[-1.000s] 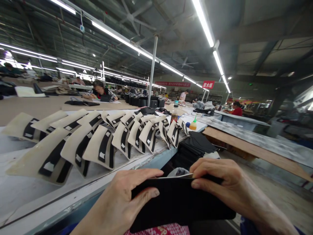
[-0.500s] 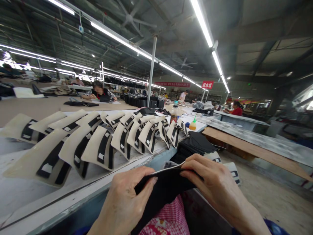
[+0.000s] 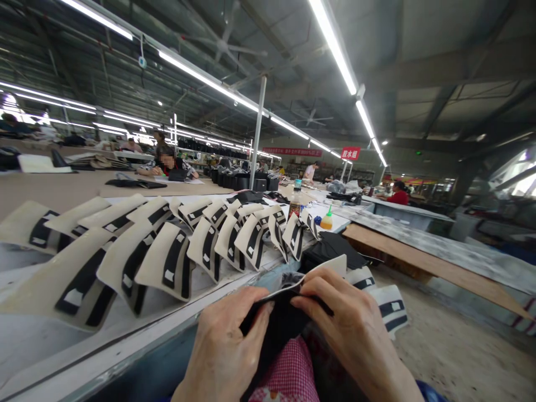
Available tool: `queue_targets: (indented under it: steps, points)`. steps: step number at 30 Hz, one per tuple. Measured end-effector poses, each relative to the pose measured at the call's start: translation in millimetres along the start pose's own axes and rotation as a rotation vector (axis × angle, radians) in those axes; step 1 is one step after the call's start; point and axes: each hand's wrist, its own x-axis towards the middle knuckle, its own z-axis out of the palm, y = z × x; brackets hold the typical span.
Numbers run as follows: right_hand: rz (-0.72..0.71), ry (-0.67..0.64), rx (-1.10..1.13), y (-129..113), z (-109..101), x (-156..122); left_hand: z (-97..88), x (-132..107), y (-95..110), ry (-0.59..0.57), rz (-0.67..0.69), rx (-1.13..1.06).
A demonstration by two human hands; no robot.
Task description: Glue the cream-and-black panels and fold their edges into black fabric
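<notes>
A black fabric piece with a pale edge point(image 3: 281, 314) is stretched between my hands over my lap. My left hand point(image 3: 234, 335) pinches its upper edge between thumb and fingers. Close by on the right, my right hand point(image 3: 335, 312) grips the same edge, thumb below and fingers on top. Beyond the right hand, cream curved pieces with black strips point(image 3: 391, 307) stick out past the table edge. Similar cream pieces point(image 3: 167, 262) stand in rows on the white table point(image 3: 138, 335) to my left. The lower part of the held piece is partly hidden by my hands.
Black folded material point(image 3: 335, 248) lies at the table corner. Behind it stand a small bottle with a green tip point(image 3: 327, 219) and a bottle with a blue cap point(image 3: 295, 198). A co-worker point(image 3: 167, 167) sits across the table. A long bench point(image 3: 419, 237) runs along the right.
Both hands have drawn slightly closer together, the right one shifting left along the edge. More of the cream pieces beyond the right hand now shows. The camera view has shifted a little.
</notes>
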Motion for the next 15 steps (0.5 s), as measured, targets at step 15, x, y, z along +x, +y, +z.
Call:
queue_targets:
  steps: [15]
  points:
    - [-0.088,-0.085,0.125,0,-32,10,-25.1,7,6,-0.154,-0.180,-0.155]
